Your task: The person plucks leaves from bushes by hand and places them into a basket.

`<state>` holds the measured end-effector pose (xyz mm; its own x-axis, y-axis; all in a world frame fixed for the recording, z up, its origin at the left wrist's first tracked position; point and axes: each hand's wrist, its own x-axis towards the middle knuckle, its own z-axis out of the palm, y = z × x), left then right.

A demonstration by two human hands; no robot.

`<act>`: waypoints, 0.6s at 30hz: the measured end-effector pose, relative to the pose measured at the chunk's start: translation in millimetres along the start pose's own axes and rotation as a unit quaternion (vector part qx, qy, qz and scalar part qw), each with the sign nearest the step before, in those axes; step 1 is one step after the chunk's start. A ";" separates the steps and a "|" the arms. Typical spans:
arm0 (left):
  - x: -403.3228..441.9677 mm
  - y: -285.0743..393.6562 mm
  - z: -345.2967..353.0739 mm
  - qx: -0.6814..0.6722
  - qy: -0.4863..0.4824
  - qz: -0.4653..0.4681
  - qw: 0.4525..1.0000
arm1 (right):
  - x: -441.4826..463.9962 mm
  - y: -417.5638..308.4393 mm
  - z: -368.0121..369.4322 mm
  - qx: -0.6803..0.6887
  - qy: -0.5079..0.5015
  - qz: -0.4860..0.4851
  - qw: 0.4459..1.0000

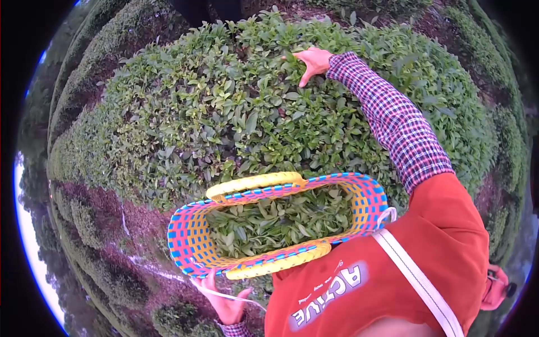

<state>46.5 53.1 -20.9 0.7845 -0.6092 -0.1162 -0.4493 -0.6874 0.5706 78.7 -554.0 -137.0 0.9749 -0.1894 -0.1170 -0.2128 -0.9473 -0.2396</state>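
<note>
My right hand [313, 62], at the end of a checked sleeve, reaches over the far part of a leafy green bush [247, 121]. Its thumb and forefinger are spread apart among the leaves; the other fingers are partly hidden. Below the bush hangs a woven basket [188, 238] in pink, blue and yellow, with two yellow handles. Many loose green leaves [281, 222] lie inside it. My left hand [225, 303] is at the basket's near left end, thumb held away from the fingers, fingertips against the outer side. A thin white cord [236, 297] crosses this hand.
A white strap [418, 281] runs over my red top [438, 224] towards the basket. Further rows of bushes [87, 219] curve along both sides, with brown ground [143, 224] between them. Dark-clothed legs [208, 8] of another person show beyond the bush.
</note>
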 end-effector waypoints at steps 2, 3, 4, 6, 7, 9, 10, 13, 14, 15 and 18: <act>1.9 -1.5 7.6 0.000 0.012 -0.017 1.000 | 2.0 -11.7 -3.0 0.073 -0.026 0.049 0.996; 2.0 -2.4 11.4 -0.042 0.024 -0.032 0.998 | 1.8 -12.6 -1.7 0.109 -0.038 0.076 0.990; 2.0 -2.5 13.9 -0.083 0.034 -0.047 0.995 | 1.2 -4.0 12.4 0.160 0.025 0.059 0.985; 0.1 1.0 17.8 -0.082 0.077 -0.045 0.993 | -0.7 -1.5 29.3 0.223 0.074 0.071 0.969; -1.0 3.9 20.2 -0.081 0.099 -0.043 0.991 | -2.7 -1.4 32.1 0.254 0.101 0.078 0.959; -3.5 4.7 24.6 -0.041 0.175 0.022 0.983 | -19.8 -13.6 36.3 0.341 0.172 0.111 0.918; -4.5 5.5 18.2 -0.052 0.114 0.026 0.992 | -26.2 -21.7 35.0 0.380 0.196 0.153 0.891; -11.7 4.5 17.3 -0.066 0.078 0.058 0.993 | -39.5 -37.9 33.0 0.587 0.293 0.221 0.722; -12.3 3.7 20.9 -0.068 0.093 0.073 0.991 | -40.8 -40.3 18.2 0.578 0.349 0.217 0.705; -8.2 9.0 24.4 -0.065 0.138 0.112 0.982 | -44.6 -54.0 -16.3 0.568 0.402 0.215 0.686; 23.0 49.8 37.3 -0.100 0.230 0.162 0.954 | -52.3 -73.1 -83.4 0.604 0.480 0.014 0.636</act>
<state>26.2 -9.9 -25.4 0.7437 -0.5070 0.4357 -0.6457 -0.3761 0.6645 48.7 -496.4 -33.0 0.4367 -0.8214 0.3670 0.4397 -0.1610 -0.8836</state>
